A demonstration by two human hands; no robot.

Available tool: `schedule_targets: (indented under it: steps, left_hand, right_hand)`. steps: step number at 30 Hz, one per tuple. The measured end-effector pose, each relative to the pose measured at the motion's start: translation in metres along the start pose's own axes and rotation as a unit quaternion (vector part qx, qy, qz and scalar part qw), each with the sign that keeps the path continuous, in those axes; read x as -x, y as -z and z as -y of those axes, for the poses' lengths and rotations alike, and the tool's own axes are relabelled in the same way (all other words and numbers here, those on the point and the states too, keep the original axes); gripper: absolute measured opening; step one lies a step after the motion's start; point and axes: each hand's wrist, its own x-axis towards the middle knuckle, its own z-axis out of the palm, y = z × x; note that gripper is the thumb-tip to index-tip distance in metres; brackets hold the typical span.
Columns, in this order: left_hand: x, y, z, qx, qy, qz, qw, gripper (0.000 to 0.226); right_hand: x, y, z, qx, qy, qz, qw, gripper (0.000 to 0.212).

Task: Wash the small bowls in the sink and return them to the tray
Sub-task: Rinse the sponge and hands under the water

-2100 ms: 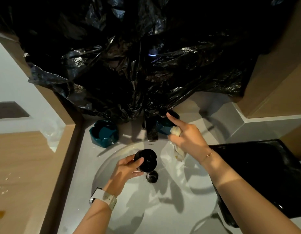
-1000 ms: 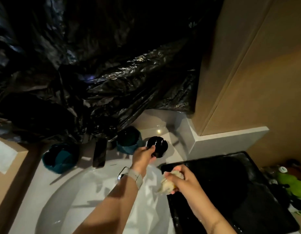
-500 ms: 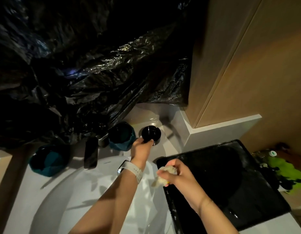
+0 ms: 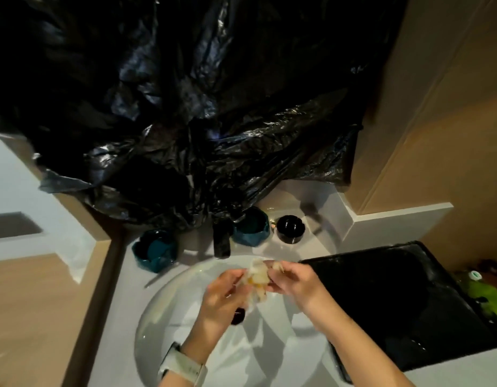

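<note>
Black small bowl now sits released behind the sink; both hands' fingers pinch the pale cloth.

A small glossy black bowl stands upright on the white counter behind the round white sink basin, just beside a faceted teal ceramic bowl. A second teal faceted bowl sits well apart at the left. The flat black rectangular tray lies right of the basin.
</note>
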Motion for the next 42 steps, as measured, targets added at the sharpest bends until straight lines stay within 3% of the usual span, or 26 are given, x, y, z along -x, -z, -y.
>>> schedule_targets:
  steps: [5,9,12,14,17,19,24,26,28,29,30,32,35,39,40,42]
  left_hand:
    - [0.014,0.045,0.012,-0.071,-0.012,-0.054,0.996,0.010]
    - [0.021,0.076,0.030,-0.078,0.030,-0.068,0.994,0.016]
    - [0.022,0.094,0.039,-0.117,0.007,-0.063,0.991,0.030]
    - [0.022,0.100,0.038,-0.185,-0.003,-0.054,0.981,0.038]
    - [0.017,0.101,0.034,-0.260,-0.069,-0.055,0.962,0.018]
    - [0.014,0.099,0.028,-0.235,-0.075,-0.050,0.968,0.008]
    - [0.010,0.102,0.007,-0.068,0.006,-0.048,0.997,0.020]
    - [0.013,0.102,-0.002,-0.033,0.007,0.003,0.999,0.018]
    - [0.011,0.102,-0.002,-0.131,-0.036,0.060,0.989,0.011]
    - [0.010,0.102,-0.002,-0.216,-0.078,0.092,0.969,0.028]
    - [0.007,0.100,-0.001,-0.296,-0.106,0.115,0.942,0.049]
    - [0.003,0.089,-0.003,-0.392,-0.087,0.140,0.905,0.075]
    - [-0.007,0.080,0.002,-0.470,-0.038,0.163,0.867,0.055]
    - [-0.017,0.086,-0.003,-0.493,-0.083,0.174,0.848,0.046]
    - [-0.019,0.089,-0.006,-0.491,-0.091,0.181,0.847,0.048]
    - [-0.026,0.094,-0.007,-0.482,-0.103,0.200,0.847,0.050]
  right_hand:
    - [-0.002,-0.017,0.010,0.142,0.114,-0.095,0.979,0.014]
    - [-0.001,-0.023,0.027,0.207,0.173,-0.109,0.957,0.028]
    - [0.000,-0.025,0.039,0.265,0.245,-0.127,0.924,0.044]
    - [0.003,-0.034,0.047,0.241,0.228,-0.106,0.938,0.044]
    - [0.003,-0.054,0.058,0.201,0.218,-0.061,0.953,0.037]
    - [0.002,-0.062,0.065,0.194,0.224,-0.037,0.954,0.035]
    - [-0.005,-0.062,0.082,0.225,0.213,-0.085,0.947,0.028]
    - [-0.006,-0.061,0.087,0.221,0.179,-0.082,0.955,0.026]
    - [-0.007,-0.064,0.090,0.209,0.165,-0.053,0.962,0.027]
    - [-0.008,-0.065,0.091,0.222,0.169,-0.048,0.959,0.028]
    - [-0.010,-0.066,0.090,0.245,0.177,-0.048,0.952,0.030]
    - [-0.014,-0.063,0.089,0.294,0.198,-0.060,0.933,0.036]
    - [-0.020,-0.051,0.087,0.351,0.222,-0.043,0.909,0.040]
    - [-0.026,-0.024,0.074,0.513,0.164,0.081,0.838,0.036]
    - [-0.024,-0.018,0.071,0.550,0.149,0.125,0.812,0.043]
    - [-0.017,-0.013,0.063,0.650,0.102,0.202,0.726,0.063]
